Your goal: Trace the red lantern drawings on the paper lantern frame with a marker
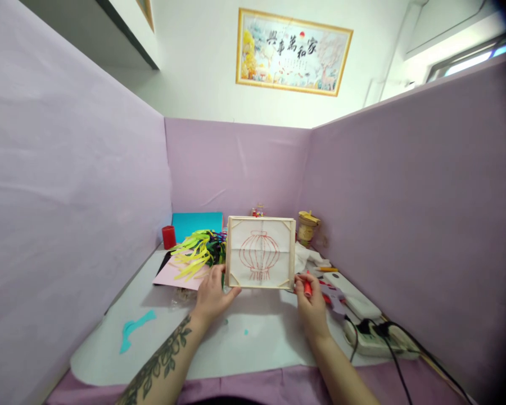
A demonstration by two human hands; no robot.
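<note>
A square wooden frame (pixel 292 253) stands tilted up in front of me. White creased paper (pixel 244 233) inside it carries a red line drawing of a lantern (pixel 259 253). My left hand (pixel 215 292) grips the frame's lower left corner, thumb along the bottom edge and fingers behind it. At the lower right corner, my right hand (pixel 312 306) is closed, with a red marker (pixel 307 288) held in its fingers and its fingertips against the frame. What lies behind the frame is hidden.
Yellow and dark green ribbons (pixel 198 253) lie on pink paper (pixel 175 274) at left, near a blue sheet (pixel 196 225) and a red roll (pixel 168 237). A cyan paper scrap (pixel 137 329) is front left. A power strip (pixel 379 340) with black cables lies at right. Purple partitions (pixel 240 169) surround the table.
</note>
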